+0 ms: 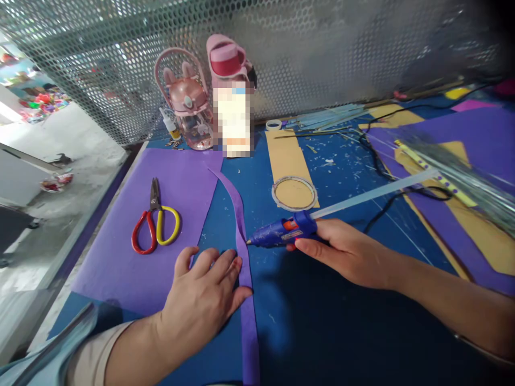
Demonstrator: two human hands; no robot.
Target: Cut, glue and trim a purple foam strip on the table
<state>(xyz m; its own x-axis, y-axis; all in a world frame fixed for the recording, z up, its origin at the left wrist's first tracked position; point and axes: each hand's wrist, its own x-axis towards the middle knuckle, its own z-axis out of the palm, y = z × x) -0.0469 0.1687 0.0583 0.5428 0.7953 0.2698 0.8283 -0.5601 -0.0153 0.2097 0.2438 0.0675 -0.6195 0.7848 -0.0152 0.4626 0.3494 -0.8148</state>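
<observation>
head view, looking down on a blue table (322, 321). the right hand (346, 252) is wrapped around a blue glue gun (281, 231), gripping its handle. the gun lies nearly level, its long axis running left to right, nozzle pointing left, and the tip sits right at the edge of a thin purple strip (243, 241). a pale glue stick (374, 193) juts out of the gun's back end, angling up and away to the right.

the strip runs away from the person, long and narrow, curving gently toward the far left. the left hand (205, 297) lies flat and open, fingers spread, pressing the strip down just nearer than the nozzle, with the thumb across it.

left of the strip lies a big purple sheet (161, 257) with red-and-yellow scissors (155, 222) on it, blades pointing away. at the far edge, against a perforated metal screen (322, 53), stand a clear pink bottle (189, 102) with bunny ears and a second pink-capped bottle (231, 80); i can't tell what is inside either. a small glue bottle (171, 126) stands just beside them. beyond the gun, a tape ring (293, 193) rests on a tan strip (285, 155).
</observation>
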